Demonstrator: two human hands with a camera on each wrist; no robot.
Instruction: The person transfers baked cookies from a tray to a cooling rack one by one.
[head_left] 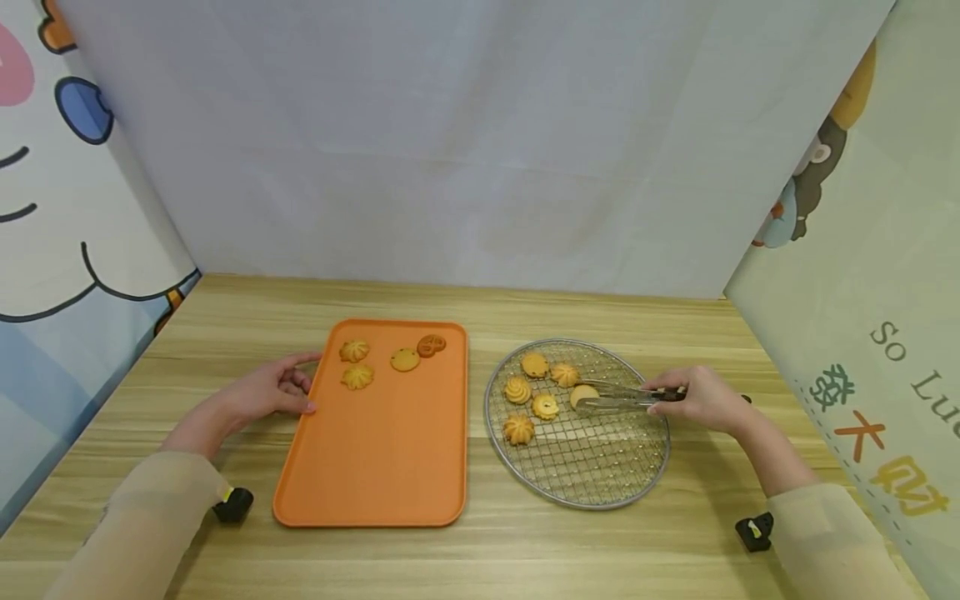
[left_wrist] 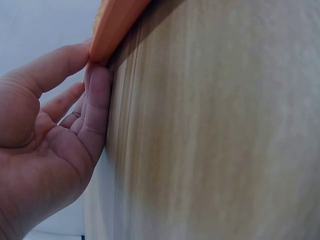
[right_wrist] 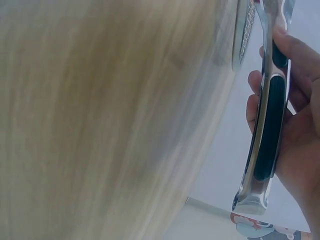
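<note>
My left hand [head_left: 270, 390] holds the left rim of an orange tray [head_left: 382, 467]; in the left wrist view the thumb and fingers [left_wrist: 97, 95] meet at the tray's edge [left_wrist: 117, 27]. Several cookies lie on the tray's far half, including a brown pretzel-shaped cookie [head_left: 431, 346] and a flat round one [head_left: 405, 360]. My right hand [head_left: 701, 400] grips metal tongs [right_wrist: 270, 120] with dark handle grips. The tongs' tips are at a round pale cookie [head_left: 583, 395] on a round wire rack [head_left: 592, 467]; whether they squeeze it I cannot tell.
Other cookies, among them a swirled one [head_left: 517, 389] and a ring-like one [head_left: 545, 406], sit on the rack's left half. Tray and rack lie side by side on a wood-grain table [head_left: 480, 558]. A pale cloth wall [head_left: 480, 167] stands behind, with printed panels at both sides.
</note>
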